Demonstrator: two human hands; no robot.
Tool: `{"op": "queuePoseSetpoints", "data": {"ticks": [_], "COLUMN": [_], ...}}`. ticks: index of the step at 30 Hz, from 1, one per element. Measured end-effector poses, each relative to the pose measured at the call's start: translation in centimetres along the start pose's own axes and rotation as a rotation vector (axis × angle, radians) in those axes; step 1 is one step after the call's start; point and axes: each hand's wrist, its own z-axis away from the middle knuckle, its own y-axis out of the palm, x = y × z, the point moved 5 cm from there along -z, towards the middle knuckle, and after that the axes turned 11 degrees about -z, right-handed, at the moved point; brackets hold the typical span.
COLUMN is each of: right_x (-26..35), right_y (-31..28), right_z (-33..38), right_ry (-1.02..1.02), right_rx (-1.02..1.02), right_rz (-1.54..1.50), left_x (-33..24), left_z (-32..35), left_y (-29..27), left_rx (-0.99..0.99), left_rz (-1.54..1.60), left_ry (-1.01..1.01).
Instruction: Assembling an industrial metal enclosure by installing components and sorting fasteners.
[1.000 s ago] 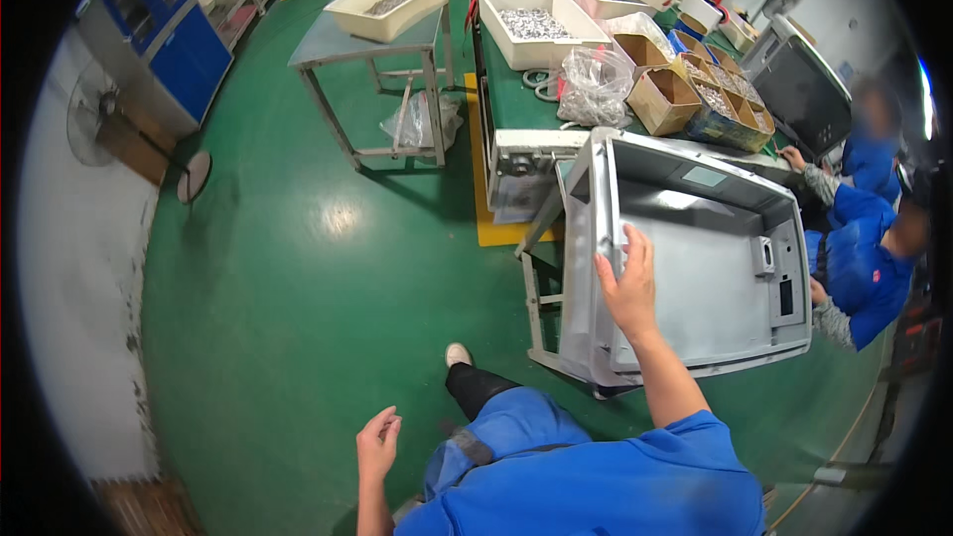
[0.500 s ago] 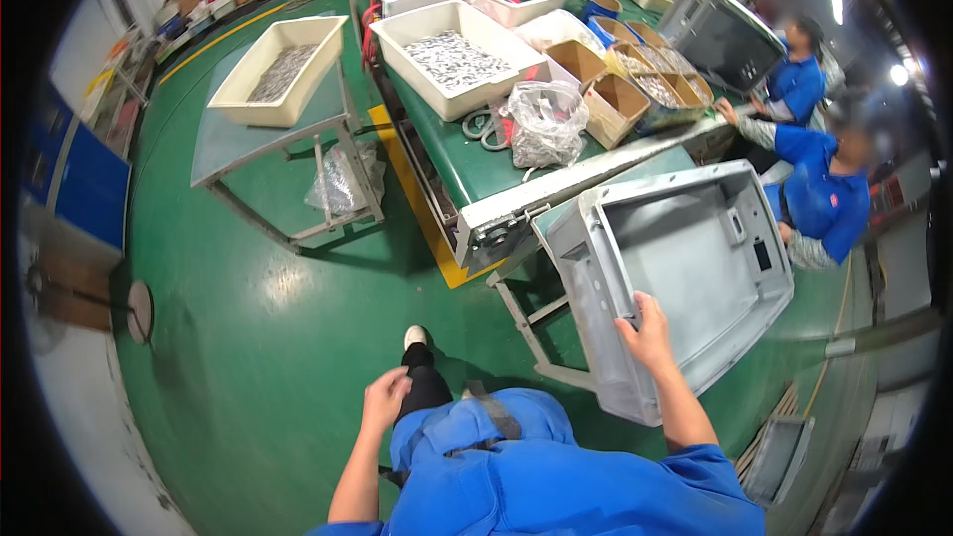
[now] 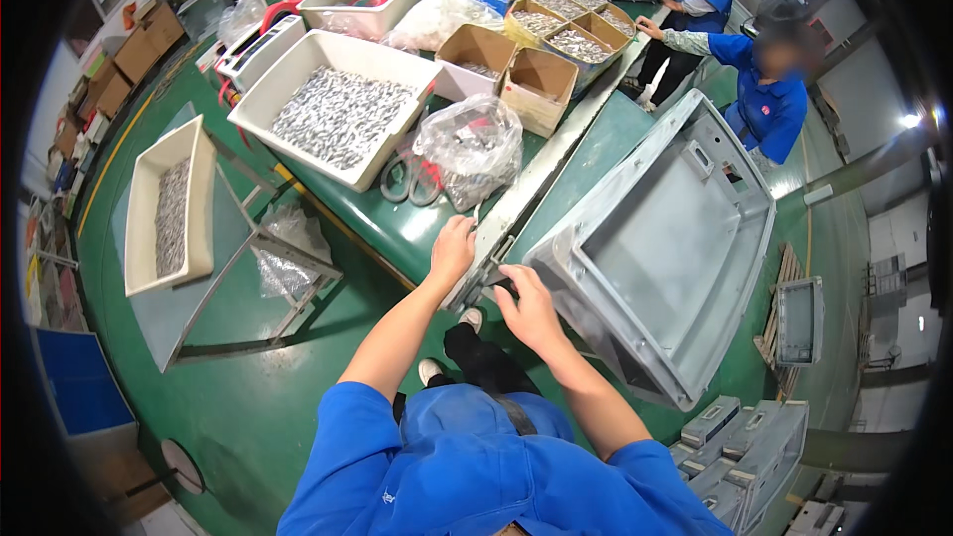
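Note:
My left hand (image 3: pixel 454 249) is at the near corner of a green-topped work table (image 3: pixel 362 213), fingers bent together over its edge. Whatever lies within them is hidden. My right hand (image 3: pixel 530 310) is open beside it, thumb and fingers apart, between the table's metal end rail (image 3: pixel 486 268) and a large grey rectangular housing (image 3: pixel 655 248). That housing is tilted, its hollow side facing up, on a stand. Just beyond my left hand lie a clear plastic bag (image 3: pixel 472 144) and scissors with grey handles (image 3: pixel 412 179).
A white tub (image 3: pixel 248 109) of small metal parts stands on the table, with several open cardboard boxes (image 3: pixel 541 79) behind. Left, another tub (image 3: pixel 202 228) sits on a side table (image 3: pixel 233 253). Two people in blue (image 3: pixel 769 104) work far right. Grey housings (image 3: pixel 745 467) are stacked lower right.
My right hand has left the rim of the grey housing and moved left to the table's end. My left hand has risen forward to the table corner. The view has shifted closer to the table.

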Motion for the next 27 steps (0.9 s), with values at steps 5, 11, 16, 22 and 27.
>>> {"op": "queuePoseSetpoints", "data": {"ticks": [5,11,16,22,27], "right_x": [-6.1,-9.5,-10.7,-11.5,-9.6], "right_y": [2.8,4.7,4.8,4.9,6.5], "right_z": [-5.3,-7.8,-9.8,-11.6,-14.7], "right_ry": [0.106,0.334,0.340,0.364,0.267], "right_rx": [-0.064,-0.082,-0.234,-0.390,-0.368], "right_rz": [-0.057,-0.081,-0.072,-0.012,0.396], "left_x": [-0.1,0.1,2.9,-0.7,0.0], "left_z": [-4.9,-10.4,-14.4,-19.8,-21.2], "left_y": [0.7,0.4,2.4,-2.7,-3.6], "left_rx": [-0.025,-0.002,0.221,-0.017,0.050], "left_rz": [-0.352,-0.408,-0.416,-0.152,-0.194], "left_ry": [0.151,0.197,0.196,0.382,0.491]}}
